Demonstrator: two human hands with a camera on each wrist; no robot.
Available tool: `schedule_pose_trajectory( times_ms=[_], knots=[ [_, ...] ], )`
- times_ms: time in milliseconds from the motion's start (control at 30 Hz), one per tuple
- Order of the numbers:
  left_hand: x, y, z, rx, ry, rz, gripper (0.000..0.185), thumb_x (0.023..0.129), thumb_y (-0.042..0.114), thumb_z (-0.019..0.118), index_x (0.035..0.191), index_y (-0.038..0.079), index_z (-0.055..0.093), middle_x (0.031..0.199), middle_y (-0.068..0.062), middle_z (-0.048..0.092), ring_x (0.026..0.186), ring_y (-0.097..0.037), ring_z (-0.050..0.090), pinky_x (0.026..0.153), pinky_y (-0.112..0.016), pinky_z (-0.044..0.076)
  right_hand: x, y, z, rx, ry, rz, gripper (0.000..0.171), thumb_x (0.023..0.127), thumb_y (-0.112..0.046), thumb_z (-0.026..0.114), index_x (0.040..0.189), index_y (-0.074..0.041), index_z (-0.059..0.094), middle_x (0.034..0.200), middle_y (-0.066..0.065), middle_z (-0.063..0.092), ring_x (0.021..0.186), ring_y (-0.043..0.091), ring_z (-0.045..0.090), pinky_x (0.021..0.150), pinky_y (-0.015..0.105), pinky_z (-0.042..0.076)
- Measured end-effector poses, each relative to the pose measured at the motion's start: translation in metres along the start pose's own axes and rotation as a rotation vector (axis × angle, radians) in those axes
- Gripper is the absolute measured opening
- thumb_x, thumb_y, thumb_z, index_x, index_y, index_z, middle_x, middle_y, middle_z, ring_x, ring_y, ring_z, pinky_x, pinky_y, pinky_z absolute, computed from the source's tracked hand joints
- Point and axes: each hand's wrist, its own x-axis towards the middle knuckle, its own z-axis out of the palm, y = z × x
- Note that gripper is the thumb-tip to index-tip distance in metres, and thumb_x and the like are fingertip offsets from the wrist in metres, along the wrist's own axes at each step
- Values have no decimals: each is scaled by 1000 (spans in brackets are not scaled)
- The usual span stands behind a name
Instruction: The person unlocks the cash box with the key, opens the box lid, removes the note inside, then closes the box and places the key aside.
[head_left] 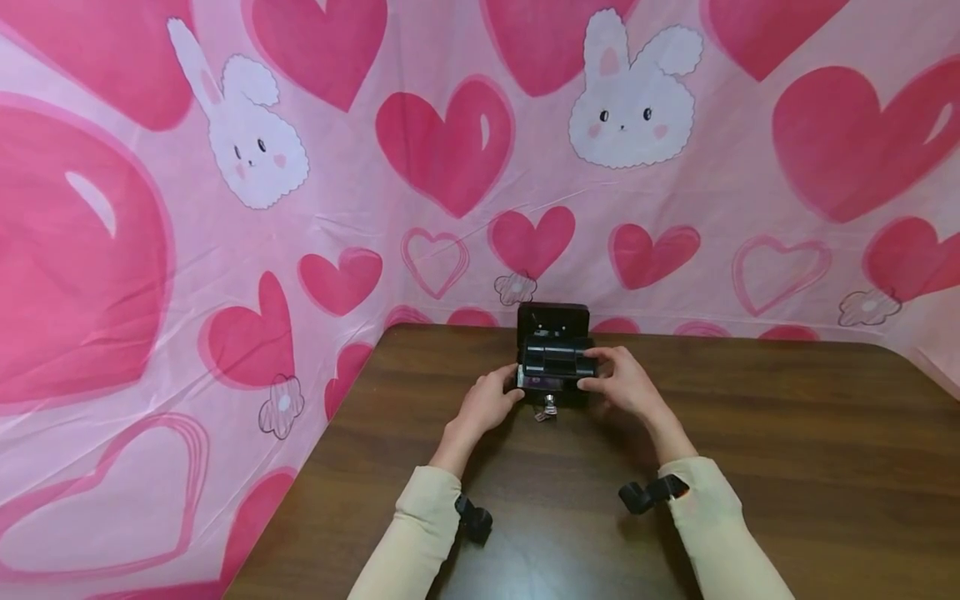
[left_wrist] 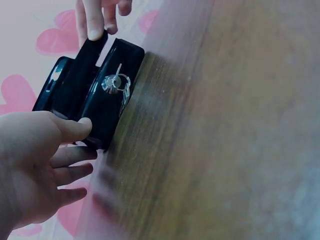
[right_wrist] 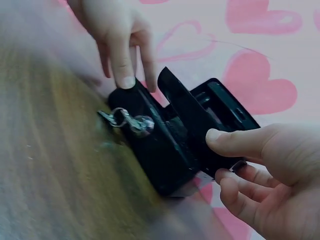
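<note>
A small black cash box stands on the table with its lid raised at the back. From its front lock hangs a ring of keys. My left hand grips the box's left end, the thumb at the front corner and fingers along the side. Between thumb and fingers, my right hand holds the right end of a black tray, tilted up out of the box body. In the head view something purple shows below the tray, too small to tell what.
The brown wooden table stretches in front of the box and to both sides. Close behind it hangs a pink cloth with hearts and rabbits. Black wrist mounts sit on both cream sleeves.
</note>
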Motion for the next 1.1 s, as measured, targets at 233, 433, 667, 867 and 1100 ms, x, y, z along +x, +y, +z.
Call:
schedule_pose_trajectory(
  times_ms=[233, 433, 667, 867, 1100],
  knots=[
    [2, -3, 0, 12, -9, 6, 51, 97, 22, 64, 145, 11, 52, 143, -10, 58, 131, -28, 55, 108, -48, 44, -2, 3, -20, -14, -23, 26, 60, 87, -18, 76, 139, -2, 51, 123, 27, 47, 56, 20, 60, 57, 35, 55],
    [1, -3, -1, 0, -7, 13, 51, 98, 22, 63, 146, 11, 51, 145, -10, 56, 131, -28, 55, 108, -48, 44, -5, 12, -35, -13, -26, 27, 61, 87, -19, 76, 140, 0, 50, 113, 27, 57, 57, 23, 63, 59, 35, 57],
    [0, 0, -1, 6, -2, 4, 49, 97, 22, 64, 144, 10, 54, 144, -11, 57, 131, -29, 56, 108, -49, 44, -14, 17, -55, 5, -28, 33, 63, 87, -21, 76, 140, 0, 50, 128, 26, 46, 65, 21, 64, 69, 40, 59],
    [2, 1, 0, 15, -8, -5, 49, 97, 23, 64, 144, 11, 54, 144, -11, 56, 131, -29, 56, 108, -48, 44, -20, 24, -69, 17, -39, 58, 64, 88, -23, 76, 141, 0, 49, 133, 26, 42, 73, 22, 65, 71, 37, 58],
    [3, 0, 1, -4, -14, 1, 49, 97, 23, 64, 144, 11, 54, 145, -11, 56, 131, -29, 55, 109, -49, 43, -23, 29, -79, 36, -37, 92, 63, 88, -21, 76, 141, -1, 49, 134, 25, 41, 70, 25, 66, 71, 33, 57]
  ],
)
